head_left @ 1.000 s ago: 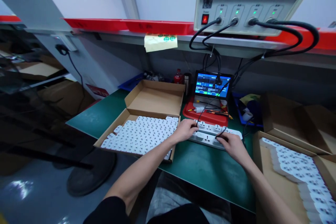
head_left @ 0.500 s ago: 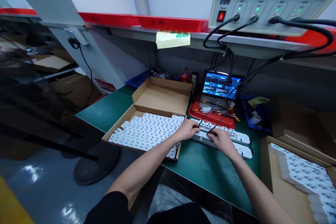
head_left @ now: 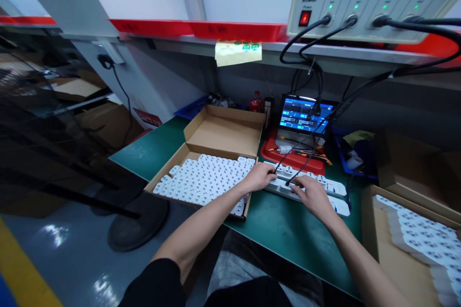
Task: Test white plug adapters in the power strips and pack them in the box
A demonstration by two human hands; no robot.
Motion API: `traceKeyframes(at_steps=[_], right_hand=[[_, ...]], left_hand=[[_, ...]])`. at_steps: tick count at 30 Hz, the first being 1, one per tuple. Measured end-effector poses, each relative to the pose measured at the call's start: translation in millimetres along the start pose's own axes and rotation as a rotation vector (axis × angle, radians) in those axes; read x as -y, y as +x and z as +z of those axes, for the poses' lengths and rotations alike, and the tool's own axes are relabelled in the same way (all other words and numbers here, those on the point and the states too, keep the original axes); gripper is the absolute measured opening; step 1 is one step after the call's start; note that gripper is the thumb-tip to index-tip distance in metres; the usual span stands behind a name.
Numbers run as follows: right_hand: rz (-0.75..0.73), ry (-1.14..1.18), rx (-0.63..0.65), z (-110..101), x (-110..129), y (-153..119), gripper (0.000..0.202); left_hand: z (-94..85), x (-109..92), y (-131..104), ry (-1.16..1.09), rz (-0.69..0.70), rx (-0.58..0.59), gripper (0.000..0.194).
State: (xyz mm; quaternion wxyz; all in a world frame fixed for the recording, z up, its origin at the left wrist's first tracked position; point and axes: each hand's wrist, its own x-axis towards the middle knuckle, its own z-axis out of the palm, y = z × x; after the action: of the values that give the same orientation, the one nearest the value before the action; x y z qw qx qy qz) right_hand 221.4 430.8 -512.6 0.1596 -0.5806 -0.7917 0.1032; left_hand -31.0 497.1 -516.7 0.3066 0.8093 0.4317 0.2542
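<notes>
Two white strips with sockets (head_left: 321, 180) lie side by side on the green bench, each with a panel at its right end. My left hand (head_left: 260, 176) is over their left part, fingertips pinched at the lower end of a thin black cable (head_left: 283, 159). A second black cable ends in a small plug (head_left: 287, 183) on the nearer strip. Just right of that plug is my right hand (head_left: 312, 194), thumb and forefinger slightly apart and no longer around it. The fingertips of both hands are small in view.
An open cardboard box (head_left: 225, 129) of white parts stands at left, another box (head_left: 399, 249) at right. Behind the strips are a red tray (head_left: 268, 149) with cables and a lit screen (head_left: 304, 114). Black cables hang from a powered unit (head_left: 360, 2) on the shelf.
My right hand has let go of the plug and moved slightly right, its fingers parting. My left hand keeps its place on the strips. The whole view has shifted a little.
</notes>
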Motion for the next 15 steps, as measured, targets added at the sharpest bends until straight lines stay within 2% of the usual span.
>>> traceKeyframes(at_steps=[4,8,12,15], right_hand=[[0.005,-0.059,-0.086,-22,-33,-21,0.035],[-0.011,-0.164,-0.037,-34,-73,-47,0.043],[-0.005,-0.245,0.036,-21,-103,-61,0.045],[0.052,-0.258,0.034,-10,-108,-61,0.039]], left_hand=[[-0.9,-1,0,0.004,0.009,0.028,0.012],[4.2,-6,-3,0.131,0.011,0.036,0.015],[9.0,-7,-5,0.246,0.034,0.049,0.012],[4.9,-7,-7,0.269,0.025,0.061,0.012]])
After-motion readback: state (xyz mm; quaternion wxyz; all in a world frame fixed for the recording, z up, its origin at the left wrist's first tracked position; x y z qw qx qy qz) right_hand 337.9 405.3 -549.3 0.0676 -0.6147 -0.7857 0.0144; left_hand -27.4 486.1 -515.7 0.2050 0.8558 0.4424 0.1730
